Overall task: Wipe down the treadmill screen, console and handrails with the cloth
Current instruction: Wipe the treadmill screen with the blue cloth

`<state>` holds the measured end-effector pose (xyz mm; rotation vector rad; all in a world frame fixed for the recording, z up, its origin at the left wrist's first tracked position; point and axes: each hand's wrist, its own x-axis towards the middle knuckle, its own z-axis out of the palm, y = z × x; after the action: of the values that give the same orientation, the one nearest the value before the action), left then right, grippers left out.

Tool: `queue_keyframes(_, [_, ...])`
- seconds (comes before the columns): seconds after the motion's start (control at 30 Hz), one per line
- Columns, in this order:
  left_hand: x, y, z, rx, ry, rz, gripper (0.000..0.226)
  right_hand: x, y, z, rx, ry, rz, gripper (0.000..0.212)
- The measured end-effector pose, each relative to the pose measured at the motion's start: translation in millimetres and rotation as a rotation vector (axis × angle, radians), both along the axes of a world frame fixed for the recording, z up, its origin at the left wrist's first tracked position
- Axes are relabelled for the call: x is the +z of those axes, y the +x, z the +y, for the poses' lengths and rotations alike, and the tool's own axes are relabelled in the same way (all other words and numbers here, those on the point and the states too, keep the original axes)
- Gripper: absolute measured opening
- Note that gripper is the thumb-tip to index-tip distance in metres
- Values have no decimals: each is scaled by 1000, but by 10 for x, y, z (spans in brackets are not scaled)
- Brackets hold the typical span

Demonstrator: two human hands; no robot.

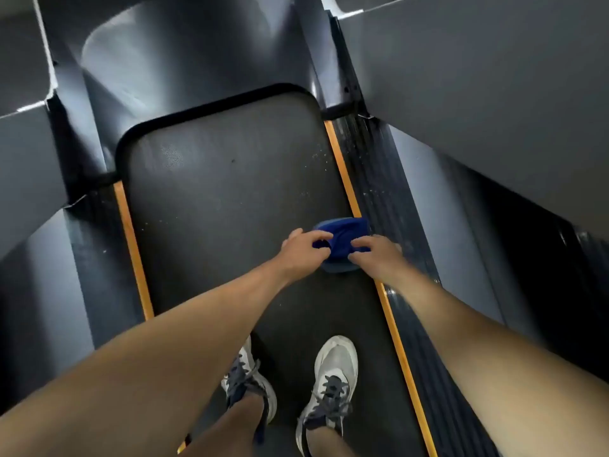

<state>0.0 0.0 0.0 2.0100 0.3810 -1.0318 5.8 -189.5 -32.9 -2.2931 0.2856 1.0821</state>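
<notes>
Blue cloth (339,237), bunched and creased, folded edge darker underneath, held up over right edge of treadmill belt (224,199) near orange stripe (342,169). Left hand (304,250) fingers curled, pinching cloth's left side; right hand (377,255) fingers curled, pinching right side. Grey-white sneakers (333,384) planted on belt below.

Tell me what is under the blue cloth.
Under the blue cloth are the treadmill belt and its orange edge strip; anything directly beneath is covered by the cloth.

Both hands (304,247) (375,255) fwd, fingers curled
</notes>
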Motion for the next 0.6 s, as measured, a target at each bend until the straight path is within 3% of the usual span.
queue_keyframes(0.07, [-67, 16, -5, -43, -23, 13, 46, 3, 20, 23, -5, -3, 19, 61])
queue_keyframes(0.13, [-52, 15, -10, -68, -39, 36, 45, 61, 15, 42, -19, -33, -2, 52])
queue_keyframes(0.3, [149, -13, 44, -43, -86, 2, 9, 369, -37, 90, -61, 25, -79, 31])
queue_keyframes(0.5, [859, -157, 200, 103, -136, 2, 43, 1151, -97, 280, -319, 102, -189, 20])
queue_keyframes(0.6, [1359, -234, 312, 264, -147, -25, 37, 1655, -132, 372, -360, 157, -190, 33])
